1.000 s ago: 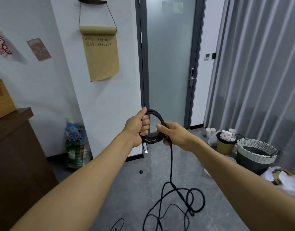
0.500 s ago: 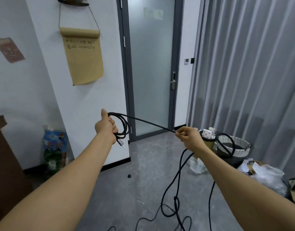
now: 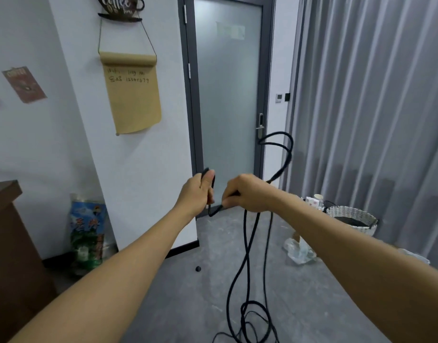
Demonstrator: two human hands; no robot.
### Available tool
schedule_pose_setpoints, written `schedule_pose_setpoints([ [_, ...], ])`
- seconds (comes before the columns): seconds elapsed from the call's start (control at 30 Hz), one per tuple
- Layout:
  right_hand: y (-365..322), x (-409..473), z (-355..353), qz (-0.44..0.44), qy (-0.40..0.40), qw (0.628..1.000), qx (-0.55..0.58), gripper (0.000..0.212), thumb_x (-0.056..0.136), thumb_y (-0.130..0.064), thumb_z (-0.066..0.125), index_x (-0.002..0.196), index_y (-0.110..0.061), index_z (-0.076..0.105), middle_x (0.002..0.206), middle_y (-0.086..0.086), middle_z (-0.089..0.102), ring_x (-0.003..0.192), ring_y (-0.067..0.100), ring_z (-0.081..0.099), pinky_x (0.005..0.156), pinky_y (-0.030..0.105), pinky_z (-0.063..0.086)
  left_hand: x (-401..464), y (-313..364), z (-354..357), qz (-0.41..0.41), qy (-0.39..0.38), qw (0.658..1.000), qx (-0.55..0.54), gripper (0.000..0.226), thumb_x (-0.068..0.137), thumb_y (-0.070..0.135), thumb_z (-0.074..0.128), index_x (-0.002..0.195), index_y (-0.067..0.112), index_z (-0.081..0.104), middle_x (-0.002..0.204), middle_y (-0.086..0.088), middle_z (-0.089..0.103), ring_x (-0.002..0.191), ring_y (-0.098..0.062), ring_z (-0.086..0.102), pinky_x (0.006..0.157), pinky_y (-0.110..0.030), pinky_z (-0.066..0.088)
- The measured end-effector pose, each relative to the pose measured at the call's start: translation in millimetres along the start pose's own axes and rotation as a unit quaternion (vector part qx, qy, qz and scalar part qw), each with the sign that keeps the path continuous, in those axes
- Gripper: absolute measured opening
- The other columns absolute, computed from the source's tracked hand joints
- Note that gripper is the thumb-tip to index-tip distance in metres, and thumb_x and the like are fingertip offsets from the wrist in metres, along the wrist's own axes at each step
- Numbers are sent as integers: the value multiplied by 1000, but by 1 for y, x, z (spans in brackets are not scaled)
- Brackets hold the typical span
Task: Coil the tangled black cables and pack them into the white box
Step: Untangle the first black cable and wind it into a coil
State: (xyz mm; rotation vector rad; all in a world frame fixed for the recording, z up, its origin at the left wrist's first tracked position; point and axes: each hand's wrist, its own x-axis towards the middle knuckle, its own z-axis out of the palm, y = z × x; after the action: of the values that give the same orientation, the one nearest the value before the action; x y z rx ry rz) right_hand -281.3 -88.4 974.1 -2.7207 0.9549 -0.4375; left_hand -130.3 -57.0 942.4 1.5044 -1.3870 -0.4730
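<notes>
Gripping the black cable (image 3: 246, 246) at chest height, both hands sit close together in the middle of the scene, in front of the frosted glass door (image 3: 228, 95). The left hand (image 3: 198, 193) has its fingers curled round a few gathered turns of cable, with the thumb up along them and a dark bend showing above the fist. The right hand (image 3: 245, 193) is just to its right, fingers closed round the cable; a short stretch runs between the two fists, dipping below them. From the far side of the right hand the cable rises to the right and forms a loop in the air near the door handle (image 3: 260, 125). Below the right hand several strands hang down to the grey floor (image 3: 178, 293), where the rest lies in loose tangled loops at the near bottom edge.

On the left wall hangs a brown paper roll (image 3: 132, 95) with handwriting, and a small poster (image 3: 25, 84) further left. A printed bag (image 3: 88, 233) leans at the foot of the wall, next to a brown cabinet (image 3: 12, 243) at the left edge. A small black knob (image 3: 198, 268) sits on the floor near the door. To the right, by the grey curtain (image 3: 373, 107), stands a woven basket (image 3: 351, 217) with cups (image 3: 314, 200) beside it, and a crumpled clear plastic bag (image 3: 299, 251) lies nearer
</notes>
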Motion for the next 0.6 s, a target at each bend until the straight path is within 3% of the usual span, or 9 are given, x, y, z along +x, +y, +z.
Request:
schedule_pose_setpoints([
  [0.13, -9, 8, -7, 4, 39, 998, 42, 21, 87, -26, 64, 89, -7, 72, 88, 7, 69, 75, 22, 60, 73, 30, 50, -5, 0, -8, 10, -72, 997, 3, 46, 100, 43, 30, 79, 8, 51, 63, -5, 61, 54, -16, 56, 56, -24, 43],
  [0.27, -17, 14, -1, 17, 72, 990, 119, 15, 85, -26, 67, 79, -13, 71, 65, -2, 59, 50, 4, 44, 50, 12, 37, -13, 1, -16, -22, -130, 989, -58, 46, 101, 43, 30, 66, 17, 45, 54, 2, 43, 44, -10, 39, 50, -20, 36],
  [0.4, -22, 19, 5, 32, 78, 986, 146, 17, 79, -30, 72, 73, -15, 69, 59, -3, 53, 51, 8, 39, 52, 20, 34, -16, 0, -32, -75, -192, 973, -99, 44, 100, 45, 31, 65, 20, 40, 56, 5, 29, 43, -7, 27, 45, -16, 29],
  [0.5, -20, 20, 12, 31, 58, 982, 179, 17, 79, -25, 74, 65, -20, 64, 53, -10, 50, 47, 2, 41, 50, 13, 34, -19, 0, -47, -111, -219, 964, -106, 40, 94, 47, 48, 66, 18, 45, 53, 7, 28, 42, -6, 22, 42, -15, 23],
  [0.6, -15, 19, 24, 32, 34, 985, 167, 8, 80, -20, 72, 75, -17, 67, 64, -9, 59, 57, 1, 49, 59, 14, 41, -21, -4, -58, -96, -208, 973, -24, 32, 87, 37, 64, 74, 10, 52, 49, 8, 32, 39, -6, 24, 40, -14, 24],
])
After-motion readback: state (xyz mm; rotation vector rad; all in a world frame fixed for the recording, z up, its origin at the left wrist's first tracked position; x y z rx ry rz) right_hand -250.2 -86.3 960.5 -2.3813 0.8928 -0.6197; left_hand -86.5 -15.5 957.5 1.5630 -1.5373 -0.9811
